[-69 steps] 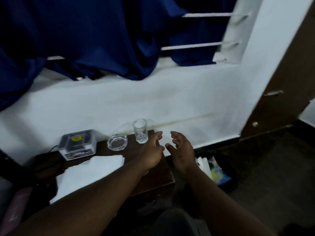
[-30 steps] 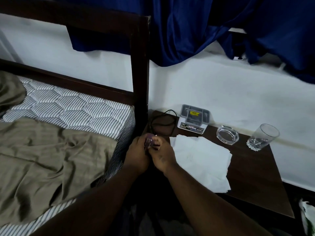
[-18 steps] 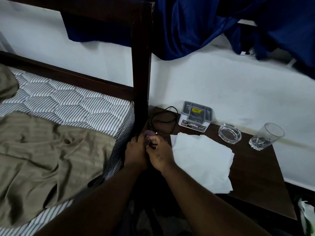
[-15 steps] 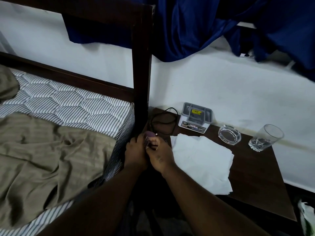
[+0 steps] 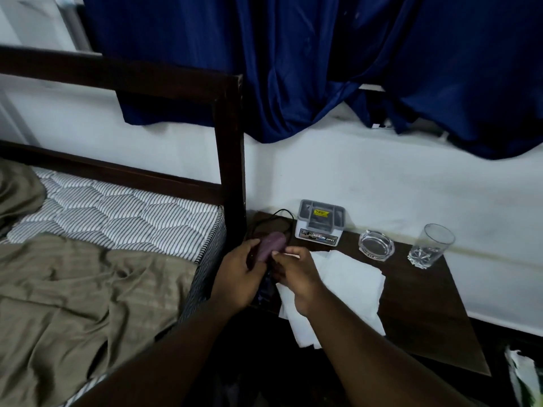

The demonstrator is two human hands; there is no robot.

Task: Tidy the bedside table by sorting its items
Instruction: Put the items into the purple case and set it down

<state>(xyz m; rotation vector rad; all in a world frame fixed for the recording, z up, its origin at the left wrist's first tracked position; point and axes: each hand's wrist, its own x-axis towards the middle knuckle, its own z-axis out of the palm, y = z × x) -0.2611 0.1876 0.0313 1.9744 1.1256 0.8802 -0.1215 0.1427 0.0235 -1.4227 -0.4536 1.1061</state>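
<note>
The purple item (image 5: 270,246) is now rising clear above the fingers, less buried than a moment ago. The left hand (image 5: 238,277) is gripping it and the right hand (image 5: 296,274) is pinching its side, above the bedside table (image 5: 417,304) edge. It is probably being sorted next.

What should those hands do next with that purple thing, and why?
Probably set the purple object down on the bare tabletop near the grey box. The left hand and right hand both hold it over the table's left edge, so neither can sort the rest.
</note>
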